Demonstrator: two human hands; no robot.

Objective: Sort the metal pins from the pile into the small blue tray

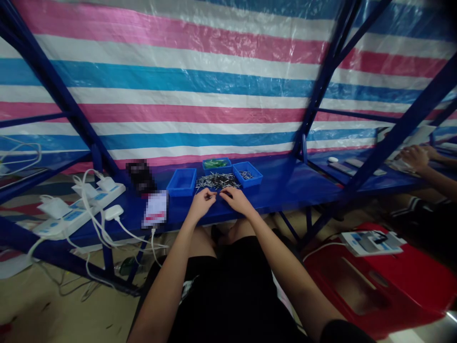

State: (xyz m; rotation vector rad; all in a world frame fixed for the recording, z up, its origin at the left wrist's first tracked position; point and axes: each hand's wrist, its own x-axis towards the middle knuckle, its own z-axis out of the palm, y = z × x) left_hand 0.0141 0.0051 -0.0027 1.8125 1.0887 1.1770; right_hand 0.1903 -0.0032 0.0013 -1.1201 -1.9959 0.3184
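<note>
My left hand and my right hand are close together at the front edge of the blue table, fingertips nearly meeting. Both hands are closed in a pinch, and whatever they hold is too small to make out. Just beyond them lies a loose pile of thin silver and dark metal pins or screws. A blue tray stands to the left of the pile. Behind it is a second blue tray with green pieces. On the right, a third blue tray contains more silver pieces.
White power strips with chargers and cables lie on the left, near a phone and a blurred dark object. Blue metal struts frame the table. A red stool carries another power strip. Another person's hands are far right.
</note>
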